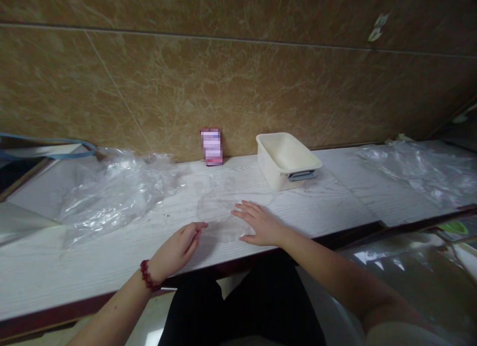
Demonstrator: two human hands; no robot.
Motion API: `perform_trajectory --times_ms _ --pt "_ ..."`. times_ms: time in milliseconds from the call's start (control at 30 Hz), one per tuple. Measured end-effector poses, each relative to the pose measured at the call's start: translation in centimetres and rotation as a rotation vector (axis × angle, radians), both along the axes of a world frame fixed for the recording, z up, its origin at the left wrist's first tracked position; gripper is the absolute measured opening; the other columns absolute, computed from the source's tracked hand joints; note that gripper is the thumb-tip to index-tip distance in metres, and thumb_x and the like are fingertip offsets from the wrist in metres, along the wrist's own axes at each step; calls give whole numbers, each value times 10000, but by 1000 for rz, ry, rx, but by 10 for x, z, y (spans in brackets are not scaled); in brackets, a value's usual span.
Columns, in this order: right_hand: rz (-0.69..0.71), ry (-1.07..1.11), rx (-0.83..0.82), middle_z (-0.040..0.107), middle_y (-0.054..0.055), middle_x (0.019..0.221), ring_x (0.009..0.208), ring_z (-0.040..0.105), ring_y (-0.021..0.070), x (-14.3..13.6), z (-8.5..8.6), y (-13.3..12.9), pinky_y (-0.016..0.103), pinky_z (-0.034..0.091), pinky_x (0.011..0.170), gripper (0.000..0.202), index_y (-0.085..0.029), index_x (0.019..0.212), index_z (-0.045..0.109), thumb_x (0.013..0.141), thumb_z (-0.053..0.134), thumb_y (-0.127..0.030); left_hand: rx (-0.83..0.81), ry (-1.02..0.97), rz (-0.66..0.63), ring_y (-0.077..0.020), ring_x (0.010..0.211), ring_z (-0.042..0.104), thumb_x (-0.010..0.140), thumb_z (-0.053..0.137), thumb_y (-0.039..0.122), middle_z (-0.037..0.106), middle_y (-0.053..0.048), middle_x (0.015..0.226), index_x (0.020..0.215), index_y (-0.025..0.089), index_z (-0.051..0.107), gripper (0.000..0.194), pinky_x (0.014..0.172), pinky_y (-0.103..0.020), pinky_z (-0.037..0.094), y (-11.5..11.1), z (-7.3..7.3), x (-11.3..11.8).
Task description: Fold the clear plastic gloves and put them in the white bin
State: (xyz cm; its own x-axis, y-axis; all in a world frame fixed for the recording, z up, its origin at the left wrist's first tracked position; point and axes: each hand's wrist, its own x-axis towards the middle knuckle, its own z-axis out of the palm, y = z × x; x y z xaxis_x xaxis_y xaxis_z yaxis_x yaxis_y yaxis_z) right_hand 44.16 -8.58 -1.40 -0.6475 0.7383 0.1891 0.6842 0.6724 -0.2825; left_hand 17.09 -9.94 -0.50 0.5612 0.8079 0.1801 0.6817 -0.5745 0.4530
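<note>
A clear, see-through piece of plastic [219,207] lies flat on the white wood-grain tabletop [179,256] in front of me. It looks like an unfolded plastic box with flaps, though its outline is faint. My left hand [178,246], with a red beaded bracelet at the wrist, has its fingers closed in a pinch at the plastic's left near edge. Over the right side of the same plastic, my right hand [258,224] rests palm down with its fingers spread.
Behind the plastic, a phone-like object [212,147] with a blurred screen leans against the brown marbled wall [238,88]. A cream bin [286,160] with a grey handle stands beside it. Crumpled clear plastic [122,187] lies left, and more clear plastic [421,170] lies right.
</note>
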Motion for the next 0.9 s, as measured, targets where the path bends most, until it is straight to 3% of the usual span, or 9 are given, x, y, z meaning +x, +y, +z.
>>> perform_trajectory --times_ms 133,300,400,500,633,767,900 --pt "-52 13 32 294 47 1352 1271 142 174 -3 -7 4 363 202 1006 587 -218 1297 286 755 502 -283 -113 -58 37 -172 942 561 841 307 277 586 -81 1050 1054 188 442 267 804 -320 449 -2 8 -2" --pt "-29 -56 23 269 23 1371 1275 150 183 -14 -9 13 370 213 995 524 -253 1292 305 795 457 -316 -176 -157 41 -160 924 571 846 313 277 579 -73 1078 989 200 461 220 788 -320 462 -12 10 -5" --pt "78 -82 4 353 -2 1329 1255 222 155 -19 -8 19 351 213 988 395 -283 1245 381 851 359 -298 -130 -151 -67 -174 1012 524 813 392 259 529 -90 1157 1042 202 438 241 829 -328 452 -17 5 -11" --pt "189 -83 -22 451 -15 1256 1215 305 124 -19 -9 22 339 190 996 361 -277 1216 419 873 308 -260 1 -72 -168 -197 1095 458 752 472 230 453 -106 1238 1157 201 374 418 870 -339 434 -16 -5 -15" --pt "252 -42 -50 488 -7 1222 1180 360 104 -15 -11 20 329 170 1006 348 -247 1194 445 868 324 -237 218 30 -96 -224 1164 379 746 477 239 441 -95 1251 1192 208 384 456 958 -417 344 -2 -21 -16" --pt "268 12 -83 502 -3 1206 1133 414 86 -11 -7 16 324 169 1012 346 -234 1195 440 872 315 -238 184 80 -163 -235 1239 257 748 492 297 368 -78 1317 1245 222 344 525 979 -440 306 11 -22 -19" --pt "257 57 -124 506 -8 1202 1120 426 78 -7 -1 14 316 197 1008 351 -242 1201 430 873 306 -234 117 80 -205 -212 1224 295 770 460 278 394 -63 1303 1215 253 407 449 971 -421 317 19 -21 -25"
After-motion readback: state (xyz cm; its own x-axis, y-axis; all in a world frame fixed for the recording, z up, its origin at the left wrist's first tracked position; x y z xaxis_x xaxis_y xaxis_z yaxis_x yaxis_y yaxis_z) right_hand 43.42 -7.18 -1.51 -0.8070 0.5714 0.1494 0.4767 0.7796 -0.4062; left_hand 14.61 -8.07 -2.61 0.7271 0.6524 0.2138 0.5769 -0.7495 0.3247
